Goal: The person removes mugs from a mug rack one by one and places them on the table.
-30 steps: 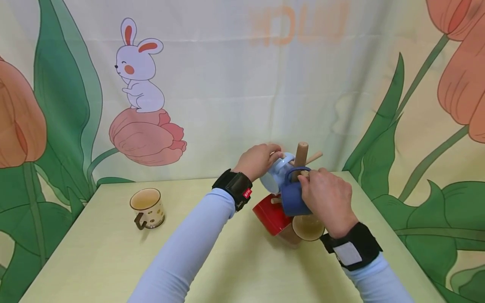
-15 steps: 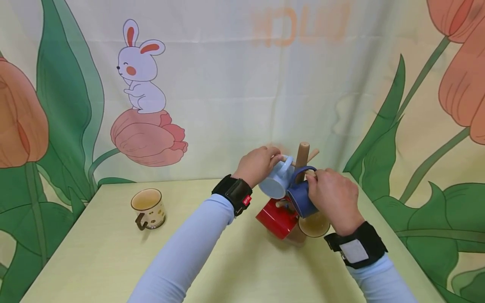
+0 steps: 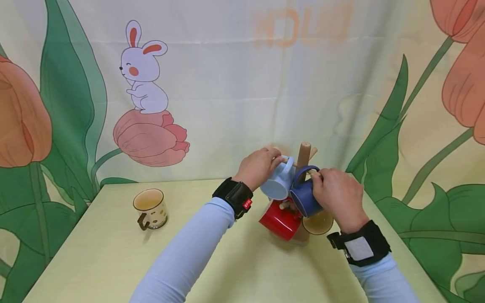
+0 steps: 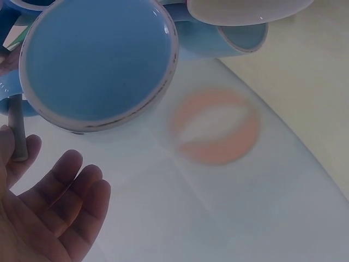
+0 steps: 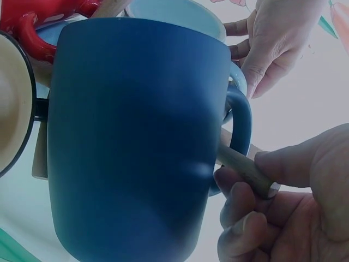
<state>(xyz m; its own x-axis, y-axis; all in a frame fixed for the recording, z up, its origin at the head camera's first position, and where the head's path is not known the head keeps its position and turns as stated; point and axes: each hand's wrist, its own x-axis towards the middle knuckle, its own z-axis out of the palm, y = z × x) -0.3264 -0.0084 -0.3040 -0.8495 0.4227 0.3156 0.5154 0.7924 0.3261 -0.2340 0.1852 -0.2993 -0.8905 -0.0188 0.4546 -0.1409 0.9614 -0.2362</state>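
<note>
A wooden mug tree (image 3: 304, 155) stands at the back right of the table, hung with several mugs. My left hand (image 3: 257, 166) pinches the end of the peg (image 4: 18, 136) that passes through the handle of a light blue mug (image 3: 277, 182). With thumb and forefinger, my right hand (image 3: 338, 198) grips the tip of another peg (image 5: 248, 170), which carries a dark blue mug (image 3: 305, 198). In the left wrist view the other left fingers are spread beside the light blue mug's base. Lower down hang a red mug (image 3: 281, 220) and a cream mug (image 3: 317, 223), partly hidden by the dark blue one.
On the left of the pale table (image 3: 98, 256) stands an upright cream mug (image 3: 153, 212) with brown spots and a dark handle. A printed curtain (image 3: 227, 84) with a rabbit and tulips hangs right behind the table.
The dark blue mug has swung rightward and tilted, along with my right hand. The red mug has shifted slightly right, and the light blue mug shows more fully. Both hands keep hold of the pegs.
</note>
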